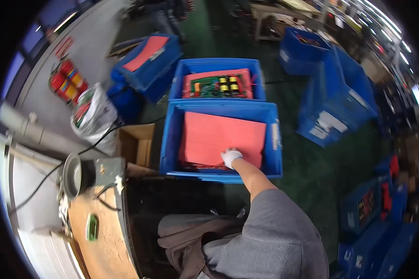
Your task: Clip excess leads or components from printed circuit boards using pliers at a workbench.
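Grey sleeve nearest; gloved right hand [231, 157] lies flat, gripping nothing, on the red sheet [221, 137] in the blue crate [274, 139]. Sheet looks light, floppy: pinch its near edge. Left hand not visible.

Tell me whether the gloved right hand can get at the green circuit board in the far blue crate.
Probably yes, with a longer stretch. The right hand rests on the red sheet in the near crate; the circuit board lies uncovered in the open-topped far crate directly behind, with nothing between.

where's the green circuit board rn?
Head view, upper centre: the circuit board lies on a red sheet in the far blue bin, directly behind the near bin where the gloved right hand touches a red sheet.
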Tool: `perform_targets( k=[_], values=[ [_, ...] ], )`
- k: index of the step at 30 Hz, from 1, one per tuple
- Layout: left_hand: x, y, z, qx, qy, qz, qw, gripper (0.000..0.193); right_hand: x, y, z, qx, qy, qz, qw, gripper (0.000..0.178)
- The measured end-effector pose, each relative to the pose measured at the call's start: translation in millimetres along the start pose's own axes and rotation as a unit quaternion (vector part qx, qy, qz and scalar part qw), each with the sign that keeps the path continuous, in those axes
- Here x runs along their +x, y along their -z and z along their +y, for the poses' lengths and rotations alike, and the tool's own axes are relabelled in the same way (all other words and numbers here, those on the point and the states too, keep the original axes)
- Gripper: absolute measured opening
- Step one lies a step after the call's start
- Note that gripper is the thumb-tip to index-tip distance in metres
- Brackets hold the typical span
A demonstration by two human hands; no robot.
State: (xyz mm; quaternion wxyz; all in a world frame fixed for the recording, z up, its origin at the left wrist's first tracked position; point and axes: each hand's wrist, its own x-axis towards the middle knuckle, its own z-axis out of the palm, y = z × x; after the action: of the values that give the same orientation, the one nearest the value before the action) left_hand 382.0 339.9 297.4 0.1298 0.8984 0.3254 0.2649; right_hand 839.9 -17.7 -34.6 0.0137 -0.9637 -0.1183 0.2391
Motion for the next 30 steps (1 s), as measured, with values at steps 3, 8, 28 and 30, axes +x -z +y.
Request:
perform_targets(
  k=[3,8,28,30],
  values=[
    [32,-23,28,-0.084,0.009,-0.027,0.996,0.021,-19,32,23,0.147,-0.01,0.064,0.987,0.043],
    [68,-66,123,-0.276,0.115,-0.219,0.929,0.039,-132,120,-57,0.268,0.004,0.266,0.926,0.041],
    [-18,84,-11,-0.418,0.245,0.137,0.864,0.053,-278,89,-277,0.363,0.6,0.175,0.691,0.052],
    [-103,143,-107,-0.394,0.301,0.183,0.849,0.072,-282,85,-280,0.344,0.605,0.113,0.709,0.049]
  ],
)
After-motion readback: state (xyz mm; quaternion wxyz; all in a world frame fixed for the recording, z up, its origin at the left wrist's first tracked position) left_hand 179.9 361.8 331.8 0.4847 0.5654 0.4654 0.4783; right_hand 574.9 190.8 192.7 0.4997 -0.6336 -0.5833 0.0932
